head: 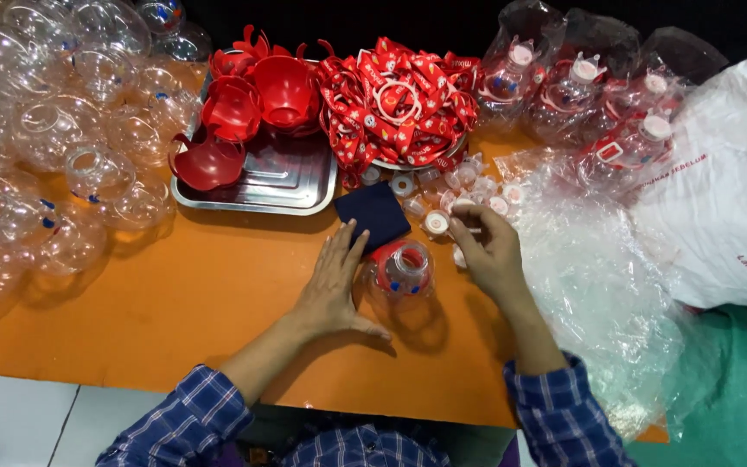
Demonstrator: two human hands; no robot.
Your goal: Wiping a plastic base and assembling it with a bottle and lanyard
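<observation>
Clear round bottle (399,275) at table centre; judged light, thin-walled, slippery, easily dented. Best gripped at neck. Left hand (332,281) flat, released, at 9 o'clock. Right hand (488,251) pinching white cap (437,223) at 1 o'clock.

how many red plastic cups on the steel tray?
4 red plastic cups visible: front-left, middle-left, back-left, centre-back of the steel tray. More may hide behind.
</observation>
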